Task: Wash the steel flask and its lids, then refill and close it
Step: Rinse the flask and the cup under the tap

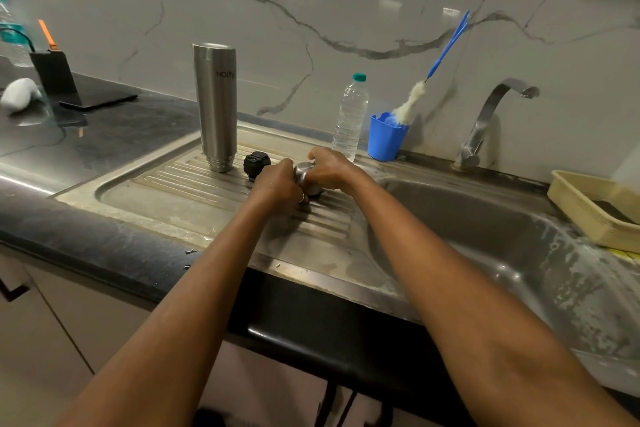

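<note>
The steel flask (216, 104) stands upside down on the ribbed drainboard (194, 198), mouth down. A black inner lid (255, 165) sits just right of it. Further right, both my hands meet over the steel outer cap (302, 173). My left hand (275, 184) grips the cap from its left side, and my right hand (330, 170) curls over it from the right. Most of the cap is hidden between my fingers, and it sits low on the drainboard ribs.
A clear water bottle (350, 118) with a green cap stands behind my hands. A blue cup (385, 139) holds a blue-handled bottle brush (426, 83). The tap (485, 121) and sink basin (485, 229) lie right, a beige tray (588, 208) beyond.
</note>
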The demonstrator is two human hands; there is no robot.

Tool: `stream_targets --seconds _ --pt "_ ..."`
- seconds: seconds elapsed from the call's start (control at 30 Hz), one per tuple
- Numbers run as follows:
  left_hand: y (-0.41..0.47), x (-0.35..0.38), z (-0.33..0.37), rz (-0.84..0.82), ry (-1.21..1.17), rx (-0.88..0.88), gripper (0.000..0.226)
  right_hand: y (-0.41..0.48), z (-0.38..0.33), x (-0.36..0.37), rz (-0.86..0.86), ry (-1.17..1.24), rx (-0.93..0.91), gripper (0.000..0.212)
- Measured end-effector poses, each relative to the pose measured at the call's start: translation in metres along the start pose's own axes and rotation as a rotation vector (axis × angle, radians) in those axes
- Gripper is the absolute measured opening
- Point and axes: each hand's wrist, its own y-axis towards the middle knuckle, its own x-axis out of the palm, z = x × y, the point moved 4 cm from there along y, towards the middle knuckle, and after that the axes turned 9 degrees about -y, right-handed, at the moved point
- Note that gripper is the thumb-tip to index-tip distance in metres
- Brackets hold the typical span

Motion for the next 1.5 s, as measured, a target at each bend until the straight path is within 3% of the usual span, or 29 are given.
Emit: stream_targets --seconds 0.27,0.33,0.4,0.5,0.6,1.03,1.5 --pt "-0.023 -0.019 0.045 0.051 0.175 0.071 0.049 -0.037 0.005 -0.030 0.035 0.182 0.006 0.060" --pt "-0.033 -0.018 0.063 0.072 0.205 0.116 0.041 -0.050 0.010 -0.041 0.070 0.186 0.007 0.046" --pt "-0.048 -0.015 0.085 0.094 0.209 0.155 0.034 -0.064 0.019 -0.052 0.125 0.156 0.005 0.016" --pt "-0.070 -0.005 0.120 0.112 0.190 0.232 0.036 -0.087 0.038 -0.068 0.185 0.150 0.019 0.012" --pt "-0.091 0.010 0.153 0.102 0.164 0.280 0.036 -0.114 0.060 -0.081 0.215 0.148 0.059 0.022" --pt "-0.117 0.091 0.231 0.011 0.173 0.383 0.039 -0.187 0.160 -0.102 0.318 0.130 0.263 0.019" --pt "-0.014 0.208 0.236 -0.166 0.260 0.396 0.039 -0.137 0.292 -0.065 0.248 0.089 0.412 0.024"
